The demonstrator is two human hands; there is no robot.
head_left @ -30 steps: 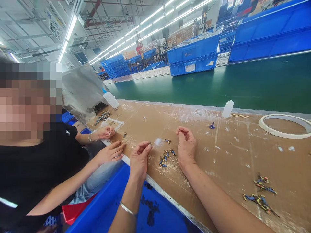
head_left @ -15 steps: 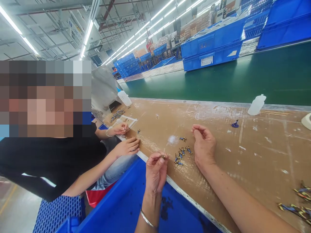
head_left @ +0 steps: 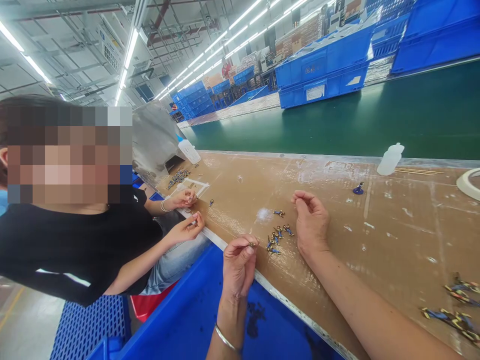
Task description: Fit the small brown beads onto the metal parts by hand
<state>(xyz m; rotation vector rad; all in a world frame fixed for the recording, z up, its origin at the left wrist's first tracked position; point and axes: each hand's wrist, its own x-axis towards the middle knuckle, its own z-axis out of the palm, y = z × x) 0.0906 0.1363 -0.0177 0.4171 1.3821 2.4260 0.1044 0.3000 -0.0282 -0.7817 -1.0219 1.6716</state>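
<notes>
Near the table edge, my left hand [head_left: 239,267] pinches a small dark figurine [head_left: 251,244] between thumb and fingertips; most of it is hidden. Farther right, my right hand [head_left: 312,224] hovers over the board with thumb and fingers closed together, and whatever may be in the pinch does not show. Between my hands lies a loose group of small blue-and-yellow figurines [head_left: 276,239], with a single figurine [head_left: 279,213] just above it. One dark figurine on a round blue base [head_left: 358,188] stands upright beyond my right hand.
A co-worker [head_left: 75,240] sits at the left, hands over the same brown tabletop [head_left: 337,280]. White bottles [head_left: 390,159] stand at the back, beside thin sticks [head_left: 419,171]. A tape roll [head_left: 468,184] and larger figurines [head_left: 450,317] lie right. Below the edge is a blue bin [head_left: 187,325].
The view has shifted slightly. My hands keep nearly the same pose. The co-worker's nearer hand has lifted off the tabletop and curled its fingers.
</notes>
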